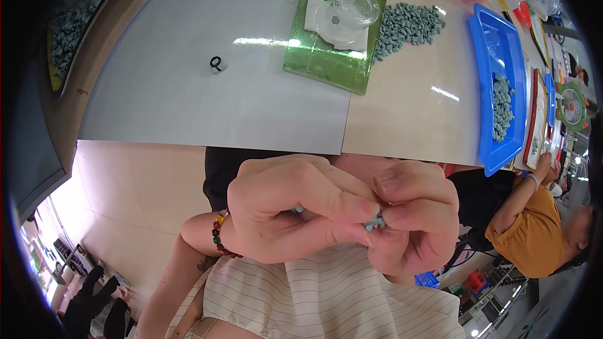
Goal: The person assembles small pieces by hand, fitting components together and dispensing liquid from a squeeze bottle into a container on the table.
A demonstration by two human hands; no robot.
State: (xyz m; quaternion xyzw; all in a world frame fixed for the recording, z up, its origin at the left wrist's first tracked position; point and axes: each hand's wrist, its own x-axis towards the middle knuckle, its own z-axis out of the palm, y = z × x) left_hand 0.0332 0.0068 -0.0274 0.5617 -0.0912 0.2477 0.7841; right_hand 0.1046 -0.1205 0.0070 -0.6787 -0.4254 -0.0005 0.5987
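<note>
In front of my striped top, my two hands meet, fingertips to fingertips. A small grey-green piece (375, 221) with a notched edge is pinched between them. My left hand (289, 204) is closed, its thumb and forefinger on the piece's left side. Another bit of similar colour (298, 209) peeks out between its curled fingers. My right hand (419, 216) is closed too, thumb and fingers pressing the piece from the right. The fingertips cover most of the piece, so its full shape is hidden.
On the table (207, 107) lie a small black ring-shaped item (216, 63) and a green glass-like plate (333, 78) with a clear round dish (356, 6). Beside it are a heap of grey-green pieces (408, 27) and a blue tray (487, 107). A co-worker in an orange top (531, 232) sits right.
</note>
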